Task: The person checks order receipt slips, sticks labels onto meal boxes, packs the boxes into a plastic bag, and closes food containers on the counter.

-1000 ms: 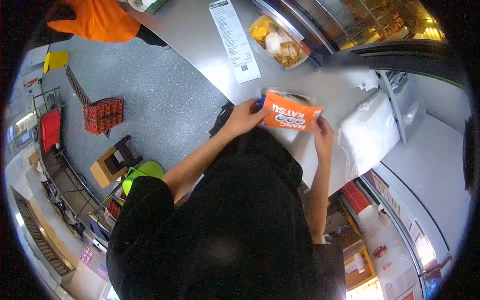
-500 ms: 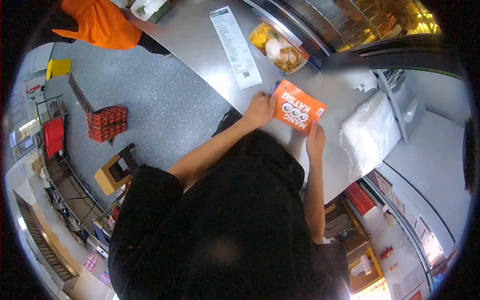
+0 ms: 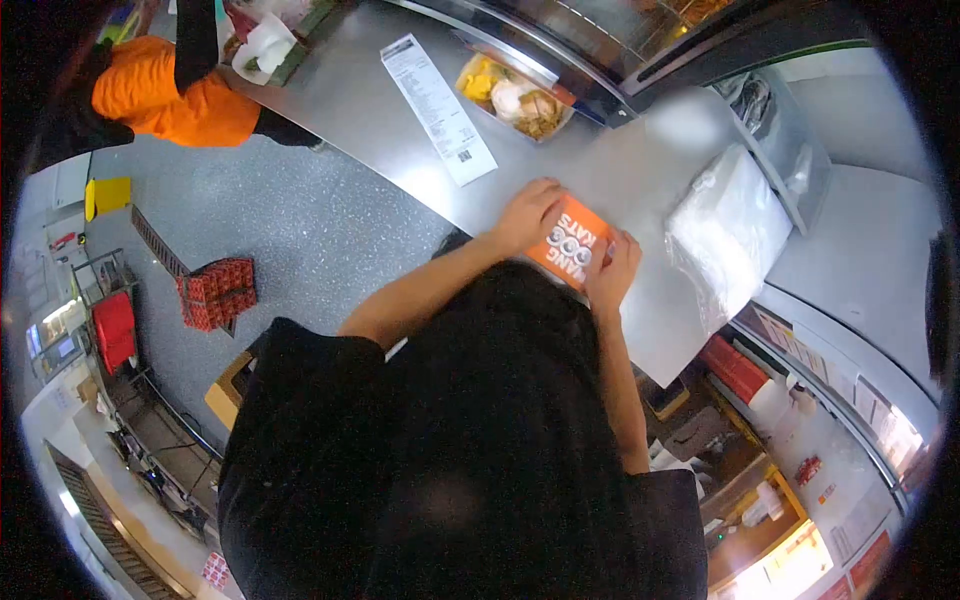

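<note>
Near the front edge of the steel counter (image 3: 560,165) is an orange piece of cardboard food packaging (image 3: 573,246), printed with white lettering and round eye shapes. From my side the print reads upside down. My left hand (image 3: 532,214) grips its left end, fingers bent over the edge. On the right end, my right hand (image 3: 613,272) is closed with curled fingers and covers part of the print. Beyond them sits an open food tray (image 3: 560,128) with yellow pieces, a white mound and browned food. A long printed receipt (image 3: 438,108) lies left of the tray.
Plastic-wrapped white packaging (image 3: 728,235) lies on the counter's right. A person in an orange top (image 3: 175,95) stands at the far left end, beside a container with white paper (image 3: 265,48). Red crates (image 3: 217,293) stand on the floor to the left.
Both hands have brought the orange packaging lower and closer to my body, and my right hand's fingers now curl over its end. The view has shifted; the other person has moved.
</note>
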Available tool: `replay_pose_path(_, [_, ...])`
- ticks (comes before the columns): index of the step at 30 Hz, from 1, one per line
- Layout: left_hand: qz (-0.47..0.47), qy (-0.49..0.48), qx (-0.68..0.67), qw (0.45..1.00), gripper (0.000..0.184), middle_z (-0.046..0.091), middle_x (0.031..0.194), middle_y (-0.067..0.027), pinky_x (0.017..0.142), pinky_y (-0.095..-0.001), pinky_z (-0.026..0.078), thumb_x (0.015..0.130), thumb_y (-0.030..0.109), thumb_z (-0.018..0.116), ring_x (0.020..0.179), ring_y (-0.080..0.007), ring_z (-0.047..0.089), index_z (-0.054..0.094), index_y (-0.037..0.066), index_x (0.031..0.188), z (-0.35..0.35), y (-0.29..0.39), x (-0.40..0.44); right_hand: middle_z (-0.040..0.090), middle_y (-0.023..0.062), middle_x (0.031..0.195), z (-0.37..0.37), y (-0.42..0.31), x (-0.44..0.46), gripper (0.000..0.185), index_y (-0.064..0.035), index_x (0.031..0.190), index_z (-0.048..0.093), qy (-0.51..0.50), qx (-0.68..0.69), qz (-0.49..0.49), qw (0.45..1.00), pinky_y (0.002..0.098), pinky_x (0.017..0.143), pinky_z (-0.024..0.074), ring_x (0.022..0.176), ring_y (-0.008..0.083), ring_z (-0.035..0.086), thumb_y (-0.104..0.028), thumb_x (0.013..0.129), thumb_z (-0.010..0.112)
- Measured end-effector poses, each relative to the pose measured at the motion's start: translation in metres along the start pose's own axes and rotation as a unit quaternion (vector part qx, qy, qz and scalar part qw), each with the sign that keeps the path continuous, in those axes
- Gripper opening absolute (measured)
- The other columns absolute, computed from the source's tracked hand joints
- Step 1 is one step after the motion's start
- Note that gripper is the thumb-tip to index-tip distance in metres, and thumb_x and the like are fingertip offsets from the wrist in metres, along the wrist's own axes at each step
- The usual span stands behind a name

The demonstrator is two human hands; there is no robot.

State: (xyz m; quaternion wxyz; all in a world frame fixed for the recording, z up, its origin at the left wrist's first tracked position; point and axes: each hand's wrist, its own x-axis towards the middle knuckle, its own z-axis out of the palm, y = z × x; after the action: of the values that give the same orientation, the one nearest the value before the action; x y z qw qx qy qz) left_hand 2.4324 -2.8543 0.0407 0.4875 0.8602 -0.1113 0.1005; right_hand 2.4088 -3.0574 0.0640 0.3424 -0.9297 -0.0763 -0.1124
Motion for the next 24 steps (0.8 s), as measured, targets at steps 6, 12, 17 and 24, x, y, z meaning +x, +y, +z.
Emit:
replay_pose_path(6, [-0.010,0.002,-0.007,1.000,0.011,0.057,0.099,-0.0159,0.081,-0.0404,0.048,0.091,0.010,0.060,0.091,-0.0352,0.056,0.059,0.001,0.096,0.000,0.005,0.004,0.058,0.0152,0.097,0.009,0.000,-0.010,0.020,-0.0005,0.099,0.062,0.047,0.039,0.076,0.995,0.0390,0.079,0.0467,0.092,0.0303,0.056,-0.019,0.092,0.064])
replay_pose_path(12, [-0.018,-0.011,-0.043,0.999,0.013,0.055,0.097,-0.0159,0.079,-0.0399,0.047,0.091,0.010,0.059,0.090,-0.0326,0.057,0.054,0.001,0.099,0.005,0.004,0.003,0.055,0.0154,0.095,0.006,0.000,-0.015,0.021,-0.0018,0.096,0.060,0.062,-0.010,0.067,0.996,0.0432,0.084,0.0427,0.094,0.0325,0.052,-0.016,0.085,0.071])
replay_pose_path(17, [-0.071,-0.047,-0.050,0.995,0.037,0.058,0.102,-0.0166,0.081,-0.0410,0.049,0.090,0.015,0.062,0.092,-0.0310,0.061,0.051,0.002,0.123,0.005,0.007,0.011,0.054,0.0139,0.092,0.014,0.002,-0.005,0.031,-0.0015,0.107,0.062,0.092,0.019,0.061,0.994,0.0420,0.084,0.0416,0.090,0.0304,0.051,-0.022,0.086,0.071])
replay_pose_path(24, [-0.054,0.104,0.038,0.992,0.054,0.061,0.117,-0.0242,0.088,-0.0463,0.048,0.090,0.031,0.060,0.102,-0.0369,0.061,0.048,0.006,0.137,-0.041,0.026,0.087,0.056,0.0137,0.092,-0.013,0.037,-0.012,0.043,0.0011,0.113,0.063,0.116,0.021,0.151,0.981,0.0375,0.077,0.0424,0.087,0.0270,0.052,-0.031,0.085,0.071])
